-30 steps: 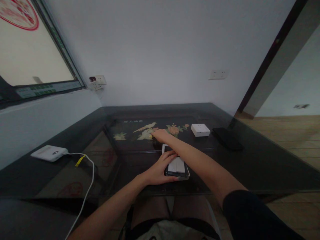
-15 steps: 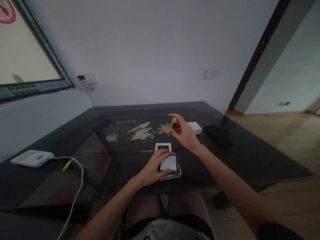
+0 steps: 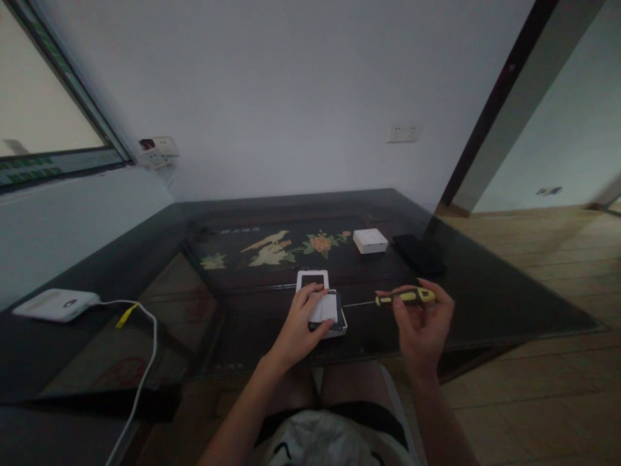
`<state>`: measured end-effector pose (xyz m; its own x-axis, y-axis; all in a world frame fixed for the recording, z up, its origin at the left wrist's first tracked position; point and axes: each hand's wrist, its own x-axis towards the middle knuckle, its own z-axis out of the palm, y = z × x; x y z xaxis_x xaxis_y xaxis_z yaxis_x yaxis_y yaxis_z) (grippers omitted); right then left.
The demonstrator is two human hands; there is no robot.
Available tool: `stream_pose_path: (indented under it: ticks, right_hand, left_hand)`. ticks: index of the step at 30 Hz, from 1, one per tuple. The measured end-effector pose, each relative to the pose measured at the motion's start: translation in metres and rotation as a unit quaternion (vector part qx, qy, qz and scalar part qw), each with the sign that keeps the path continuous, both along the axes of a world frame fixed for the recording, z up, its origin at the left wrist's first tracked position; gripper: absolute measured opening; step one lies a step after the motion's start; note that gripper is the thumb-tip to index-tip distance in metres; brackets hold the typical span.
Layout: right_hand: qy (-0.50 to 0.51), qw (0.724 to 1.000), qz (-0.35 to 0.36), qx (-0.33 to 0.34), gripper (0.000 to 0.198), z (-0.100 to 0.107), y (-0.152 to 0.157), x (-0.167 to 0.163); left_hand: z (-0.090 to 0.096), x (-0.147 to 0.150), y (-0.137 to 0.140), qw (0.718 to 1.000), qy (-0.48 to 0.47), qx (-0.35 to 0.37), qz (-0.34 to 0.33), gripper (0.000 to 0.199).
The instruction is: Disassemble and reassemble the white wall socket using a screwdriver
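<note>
Right hand [image 3: 423, 323] gripping screwdriver [image 3: 405, 298], tip pointing at switch [image 3: 326, 310]; left hand [image 3: 301, 323] pressing flat, fingers spread, on switch.

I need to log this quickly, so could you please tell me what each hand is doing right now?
Left hand: open, pressing flat on the wall switch.
Right hand: closed around the screwdriver.

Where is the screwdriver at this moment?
In the head view, the screwdriver is right of centre, held in the right hand above the table's near edge, its tip pointing toward the white switch.
</note>
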<state>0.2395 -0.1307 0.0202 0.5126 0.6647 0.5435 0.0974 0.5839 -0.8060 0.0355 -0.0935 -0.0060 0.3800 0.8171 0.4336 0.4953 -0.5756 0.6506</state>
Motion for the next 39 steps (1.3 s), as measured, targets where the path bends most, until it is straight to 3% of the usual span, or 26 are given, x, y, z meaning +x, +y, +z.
stream_pose_path:
  ticks: [11, 17, 23, 27, 32, 36, 39]
  right_hand:
    - [-0.111, 0.992, 0.041, -0.036, 0.038, 0.005, 0.006, -0.008]
    - [-0.036, 0.995, 0.042, -0.085, 0.037, 0.004, 0.008, 0.002]
    - [0.024, 0.981, 0.032, -0.192, 0.038, -0.022, 0.008, 0.033]
    - [-0.132, 0.962, 0.026, -0.239, 0.037, -0.032, 0.007, 0.061]
    - [-0.36, 0.912, 0.062, -0.189, 0.03, -0.033, 0.016, 0.086]
    - [-0.421, 0.882, 0.105, -0.185, 0.022, -0.037, 0.026, 0.089]
    - [-0.422, 0.879, 0.113, -0.192, 0.019, -0.04, 0.027, 0.087]
  left_hand:
    - [-0.003, 0.002, 0.002, 0.999, 0.032, 0.004, 0.003, 0.055]
    - [-0.002, 0.003, 0.001, 1.0, 0.024, -0.005, 0.003, 0.053]
    - [0.0, 0.002, 0.001, 1.0, 0.026, -0.008, 0.0, 0.052]
    - [0.002, 0.003, 0.0, 0.999, 0.034, -0.009, 0.001, 0.052]
    - [0.005, 0.003, 0.0, 0.999, 0.046, -0.013, -0.001, 0.052]
    - [0.004, 0.002, -0.001, 0.999, 0.044, -0.013, 0.002, 0.053]
    - [0.006, 0.001, 0.0, 0.999, 0.051, -0.013, -0.002, 0.051]
